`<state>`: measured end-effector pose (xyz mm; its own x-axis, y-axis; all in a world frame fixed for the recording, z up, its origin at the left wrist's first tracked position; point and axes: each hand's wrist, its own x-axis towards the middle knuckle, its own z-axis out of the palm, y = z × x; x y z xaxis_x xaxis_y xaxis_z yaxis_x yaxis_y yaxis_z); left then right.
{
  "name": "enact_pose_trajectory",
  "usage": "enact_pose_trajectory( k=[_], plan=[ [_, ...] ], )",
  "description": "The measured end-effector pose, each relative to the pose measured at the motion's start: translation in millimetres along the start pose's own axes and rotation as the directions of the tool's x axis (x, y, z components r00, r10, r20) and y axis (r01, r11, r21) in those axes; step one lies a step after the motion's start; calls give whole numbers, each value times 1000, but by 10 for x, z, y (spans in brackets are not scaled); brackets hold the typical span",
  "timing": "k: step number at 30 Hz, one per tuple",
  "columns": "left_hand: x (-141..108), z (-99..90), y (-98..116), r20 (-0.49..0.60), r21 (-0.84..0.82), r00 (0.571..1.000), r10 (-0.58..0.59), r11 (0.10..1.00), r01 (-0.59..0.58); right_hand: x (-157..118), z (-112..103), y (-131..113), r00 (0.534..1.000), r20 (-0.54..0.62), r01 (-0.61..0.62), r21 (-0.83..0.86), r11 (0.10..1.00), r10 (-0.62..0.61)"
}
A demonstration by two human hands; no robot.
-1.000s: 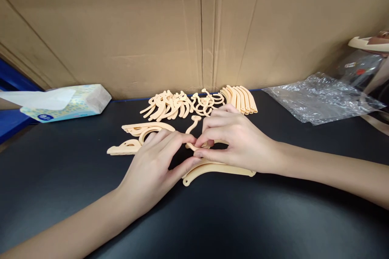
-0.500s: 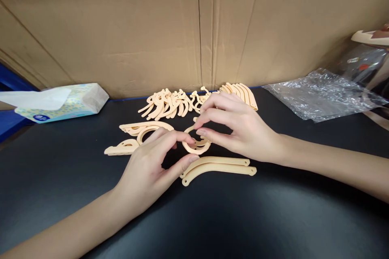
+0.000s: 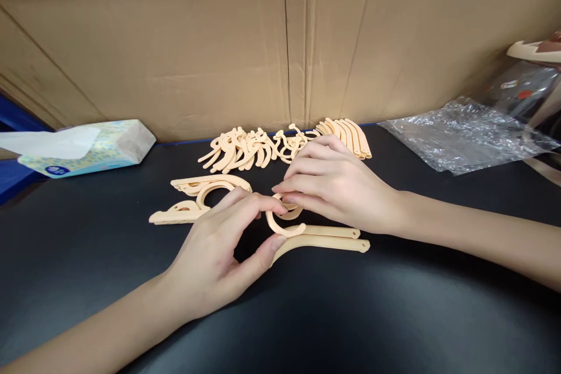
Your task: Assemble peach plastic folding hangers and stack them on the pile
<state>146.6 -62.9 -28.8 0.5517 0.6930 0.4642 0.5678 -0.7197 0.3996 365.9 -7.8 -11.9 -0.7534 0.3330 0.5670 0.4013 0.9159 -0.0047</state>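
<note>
Between my two hands is a beige plastic hook (image 3: pixel 280 231), a C-shaped piece with its free end pointing right. My left hand (image 3: pixel 225 234) pinches its left side between thumb and index finger. My right hand (image 3: pixel 342 184) has its fingertips closed on the upper end of the hook, which they partly cover. Just behind the hook, another curved beige piece (image 3: pixel 293 214) shows below my right fingers; how it is supported is hidden. Under the hook lie two long curved beige arms (image 3: pixel 328 242) with holes at their ends, partly covered by my left thumb.
Flat beige parts (image 3: pixel 179 213) with a ring-like curve lie beyond my left hand. Several small hooks (image 3: pixel 239 149) are heaped at the back, beside a row of curved arms (image 3: pixel 346 134). A tissue pack (image 3: pixel 100 149) stands left, crumpled clear plastic (image 3: pixel 464 137) right, and cardboard (image 3: pixel 197 41) behind.
The hook has turned and come slightly lower and nearer, so its free end now points right over the long arms. My right fingers have closed together and shifted slightly left.
</note>
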Motion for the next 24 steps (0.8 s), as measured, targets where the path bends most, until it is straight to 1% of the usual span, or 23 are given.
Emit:
enact_pose_trajectory(
  k=[4, 7, 10, 12, 14, 16, 18, 19, 21, 24],
  plan=[
    [-7, 5, 5, 5, 13, 999, -37, 999, 37, 9, -28, -14, 999, 25, -35, 18, 999, 34],
    [-9, 15, -11, 3, 22, 999, -52, 998, 52, 19, -48, -31, 995, 53, -92, 54, 994, 89],
    [-7, 25, -38, -12, 48, 998, -55, 997, 55, 34, -56, -33, 977, 101, -202, 147, 968, 189],
    [-5, 27, -56, -17, 71, 999, -34, 997, 36, 42, -60, -18, 951, 142, -304, 242, 921, 276],
    [0, 22, -66, -19, 95, 1000, -11, 995, 12, 49, -66, 12, 903, 207, -429, 377, 821, 377],
    [8, 13, -69, -25, 113, 1000, -2, 994, 5, 56, -76, 55, 834, 305, -550, 506, 664, 459],
    [18, 5, -66, -33, 121, 999, -8, 993, 12, 69, -89, 105, 776, 400, -625, 594, 507, 487],
    [22, 3, -64, -36, 122, 999, -13, 992, 17, 77, -97, 130, 757, 436, -644, 623, 445, 486],
    [21, 6, -56, -42, 121, 999, -25, 992, 30, 92, -116, 175, 736, 483, -661, 664, 350, 474],
    [3, 29, -43, -82, 105, 994, -68, 992, 76, 93, -149, 217, 708, 513, -679, 684, 268, 485]
  ],
)
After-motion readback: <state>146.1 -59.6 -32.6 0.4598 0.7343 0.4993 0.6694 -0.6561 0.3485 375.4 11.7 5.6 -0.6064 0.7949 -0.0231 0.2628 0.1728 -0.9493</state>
